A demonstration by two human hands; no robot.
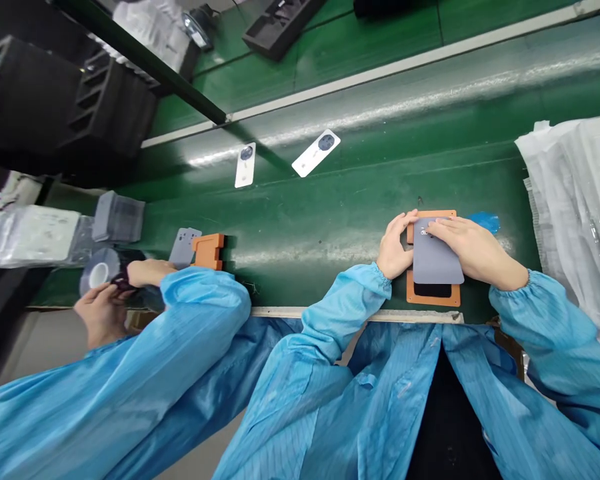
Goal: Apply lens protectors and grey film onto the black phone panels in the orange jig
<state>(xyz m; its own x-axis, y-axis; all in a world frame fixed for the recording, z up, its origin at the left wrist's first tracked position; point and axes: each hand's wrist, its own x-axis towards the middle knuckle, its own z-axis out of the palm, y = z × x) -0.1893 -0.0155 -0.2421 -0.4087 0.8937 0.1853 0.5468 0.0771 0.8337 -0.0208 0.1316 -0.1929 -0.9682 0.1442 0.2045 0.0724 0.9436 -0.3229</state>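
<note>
A grey phone back cover [437, 257] lies at a slight slant over an orange fixture [434, 299] with a black pad [433, 290] showing below it. My left hand [397, 245] holds the cover's left edge, its fingers at the upper left corner and its thumb lower down by the fixture. From the right, my right hand [473, 248] grips the cover, with its fingers across the upper face; the thumb is hidden. A piece of blue film [486, 221] rests just behind my right hand.
Two white phone-shaped pieces [245, 165] lie farther back on the green bench [290, 227]. At left, a co-worker's hands [103, 313] are at a tape roll [99, 272], near another grey cover [183, 247] and orange fixture [209, 251]. Stacked plastic-wrapped sheets [570, 200] stand at right.
</note>
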